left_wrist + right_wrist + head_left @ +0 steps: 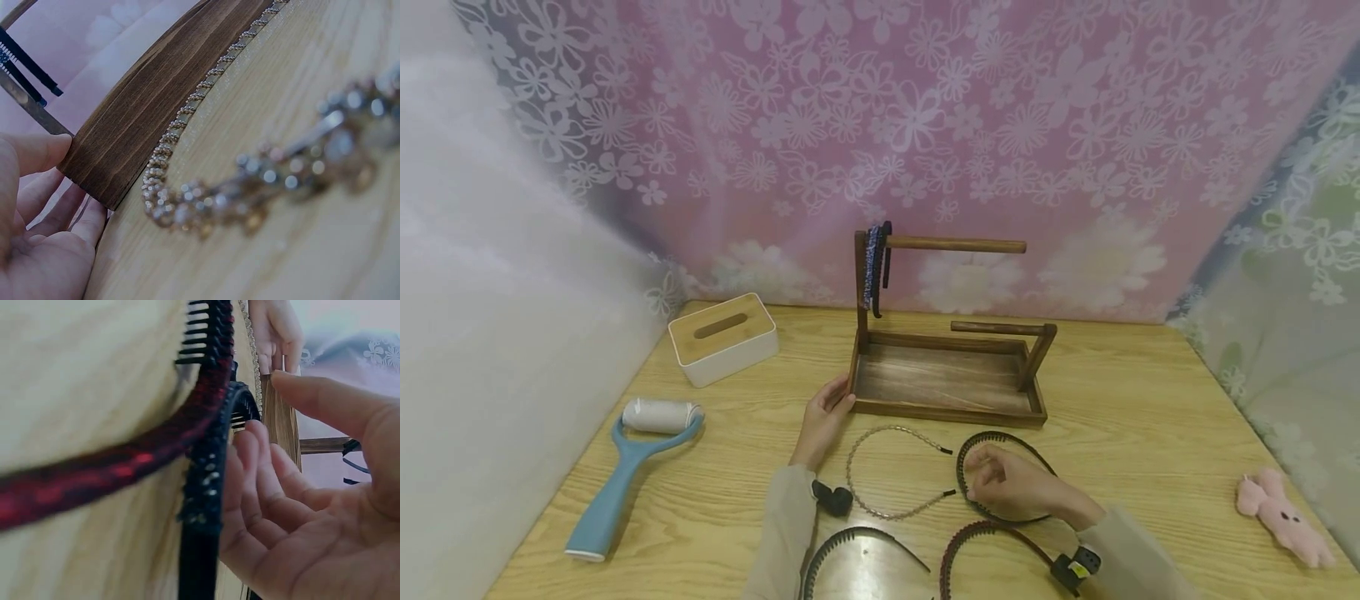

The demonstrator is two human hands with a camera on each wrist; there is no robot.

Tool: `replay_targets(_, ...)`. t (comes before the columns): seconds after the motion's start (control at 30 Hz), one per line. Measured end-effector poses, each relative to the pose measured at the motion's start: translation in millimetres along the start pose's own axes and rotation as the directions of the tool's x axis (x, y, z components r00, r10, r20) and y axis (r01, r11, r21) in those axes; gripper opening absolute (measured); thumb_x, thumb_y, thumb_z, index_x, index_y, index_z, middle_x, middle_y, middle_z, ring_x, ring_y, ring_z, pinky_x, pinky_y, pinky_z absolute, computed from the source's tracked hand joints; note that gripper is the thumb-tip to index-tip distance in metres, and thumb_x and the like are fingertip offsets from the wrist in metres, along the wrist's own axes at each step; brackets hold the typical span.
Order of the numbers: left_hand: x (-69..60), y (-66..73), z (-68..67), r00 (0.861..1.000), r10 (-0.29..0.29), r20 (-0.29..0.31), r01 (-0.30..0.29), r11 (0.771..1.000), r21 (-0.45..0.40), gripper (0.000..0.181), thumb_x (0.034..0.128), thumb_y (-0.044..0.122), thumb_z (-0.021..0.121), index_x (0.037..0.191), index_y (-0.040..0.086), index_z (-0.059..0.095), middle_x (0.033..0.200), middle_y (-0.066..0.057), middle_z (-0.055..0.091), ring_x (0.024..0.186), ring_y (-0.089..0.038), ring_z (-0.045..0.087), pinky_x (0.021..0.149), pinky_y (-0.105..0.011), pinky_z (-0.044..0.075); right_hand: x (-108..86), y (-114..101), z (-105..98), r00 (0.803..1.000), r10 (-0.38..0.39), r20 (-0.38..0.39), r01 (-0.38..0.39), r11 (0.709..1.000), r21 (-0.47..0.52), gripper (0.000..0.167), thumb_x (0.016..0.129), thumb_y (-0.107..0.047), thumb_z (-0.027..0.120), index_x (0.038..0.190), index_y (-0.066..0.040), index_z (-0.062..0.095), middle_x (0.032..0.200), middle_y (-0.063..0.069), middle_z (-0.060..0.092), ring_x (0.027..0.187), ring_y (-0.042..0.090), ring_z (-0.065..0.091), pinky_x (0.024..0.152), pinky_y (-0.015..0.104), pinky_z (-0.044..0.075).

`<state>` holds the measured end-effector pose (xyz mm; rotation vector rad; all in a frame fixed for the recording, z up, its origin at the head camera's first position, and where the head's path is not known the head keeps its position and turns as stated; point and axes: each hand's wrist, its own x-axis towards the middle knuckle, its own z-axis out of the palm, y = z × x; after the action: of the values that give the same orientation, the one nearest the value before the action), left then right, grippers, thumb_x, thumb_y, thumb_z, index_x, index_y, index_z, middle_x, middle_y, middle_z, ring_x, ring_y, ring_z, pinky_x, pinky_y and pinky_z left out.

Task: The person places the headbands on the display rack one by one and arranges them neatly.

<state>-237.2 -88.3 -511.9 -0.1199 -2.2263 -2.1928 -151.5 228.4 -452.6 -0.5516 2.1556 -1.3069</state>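
Observation:
A brown wooden rack [947, 410] with a shallow tray and two horizontal bars stands mid-table. My left hand [822, 423] grips the tray's left end near the front corner, thumb and fingers on either side of the wall [125, 119]. Over a dark headband with comb teeth [961, 479] hovers my right hand [1011, 483]. Its fingers are loosely bent, beside the headband's sparkly dark band [206, 462]; whether they touch it I cannot tell. Between the hands lies a beaded headband [850, 475]. A blue headband [870, 267] and a black one [887, 258] hang on the upper bar.
Nearer me lie a black toothed headband [831, 546] and a dark red one [953, 558]. A white tissue box with a wooden lid [730, 362] and a blue-handled lint roller [617, 492] are at the left. At far right lies a pink plush toy [1285, 517].

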Motion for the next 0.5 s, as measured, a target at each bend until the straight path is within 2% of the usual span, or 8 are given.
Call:
replay_targets(0.07,0.4,-1.3,-0.1,1.000,0.001,-0.003,-0.001,1.000,-0.003,0.047,0.0983,0.008,0.057,0.142,-0.004,0.044,0.148,-0.023,0.045,0.139,-0.038,0.042,0.117,-0.047,0.038,-4.8,1.0,0.6,1.000,-0.013,0.020,0.014,1.000,-0.017,0.048,0.094,-0.013,0.064,0.125,0.016,0.042,0.096,0.011,0.062,0.084,0.012,0.059,0.074,0.019,0.051)
replay_targets(0.2,-0.7,-1.3,0.2,1.000,-0.006,-0.007,0.006,1.000,-0.010,0.047,0.0980,0.008,0.057,0.142,-0.003,0.045,0.147,-0.022,0.046,0.138,-0.037,0.043,0.116,-0.046,0.039,-11.7,1.3,4.2,1.000,0.010,0.015,-0.010,1.000,-0.015,0.046,0.092,-0.013,0.065,0.122,0.015,0.045,0.089,0.007,0.061,0.080,0.010,0.059,0.071,0.018,0.050)
replay_targets(0.33,-2.2,0.7,0.1,1.000,-0.011,-0.007,0.011,1.000,-0.008,0.045,0.0986,0.008,0.057,0.141,-0.003,0.046,0.147,-0.022,0.047,0.138,-0.037,0.043,0.115,-0.043,0.041,-13.7,0.0,11.9,0.999,0.035,-0.028,-0.035,0.999,-0.019,0.039,0.089,-0.013,0.068,0.116,0.010,0.052,0.084,0.004,0.060,0.074,0.008,0.056,0.066,0.018,0.048)
replay_targets(0.5,-1.2,1.2,-0.3,1.000,-0.008,0.004,0.008,1.000,-0.019,0.046,0.0982,0.008,0.057,0.142,-0.003,0.046,0.148,-0.021,0.046,0.139,-0.036,0.043,0.116,-0.040,0.040,-13.1,-0.8,17.1,0.996,0.036,-0.081,-0.042,0.996,-0.080,0.031,0.086,-0.013,0.071,0.108,0.007,0.060,0.081,0.003,0.062,0.070,0.005,0.054,0.061,0.017,0.046)
